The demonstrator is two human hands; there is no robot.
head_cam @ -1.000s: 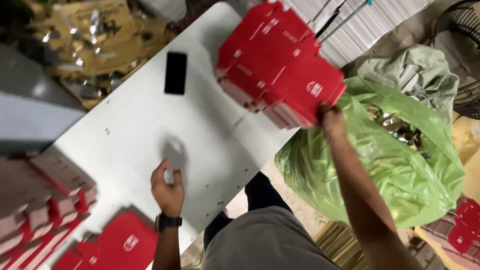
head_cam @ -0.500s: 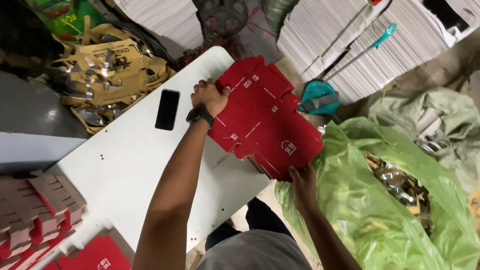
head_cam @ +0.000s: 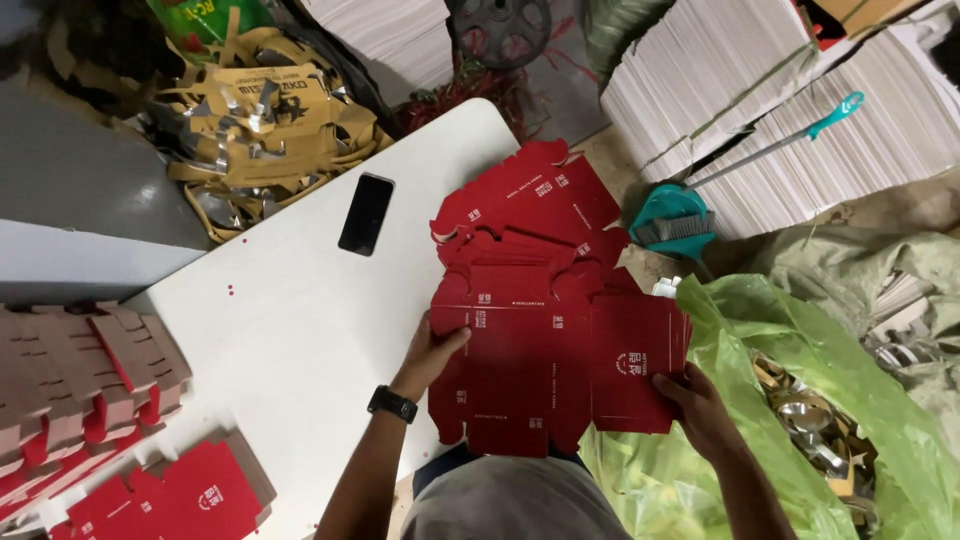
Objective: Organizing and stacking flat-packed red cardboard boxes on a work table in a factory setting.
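Observation:
A stack of flat red die-cut carton blanks (head_cam: pixel 540 300) lies on the right edge of the white table (head_cam: pixel 290 330), overhanging it. My left hand (head_cam: pixel 432 352), with a black watch on its wrist, grips the left edge of the top blank. My right hand (head_cam: pixel 695 405) holds the same blank at its lower right corner, over the green bag.
A black phone (head_cam: pixel 366 213) lies on the table's far side. Folded red and brown cartons (head_cam: pixel 90 390) sit at the left and more red blanks (head_cam: pixel 170 495) at the lower left. A green plastic bag (head_cam: pixel 790 420) of scrap stands right; a teal broom (head_cam: pixel 680 215) and white paper stacks (head_cam: pixel 800 110) behind.
My left hand has come back from the far edge of the red stack to its near left edge. My right hand now grips the top blank's corner. The view shifted.

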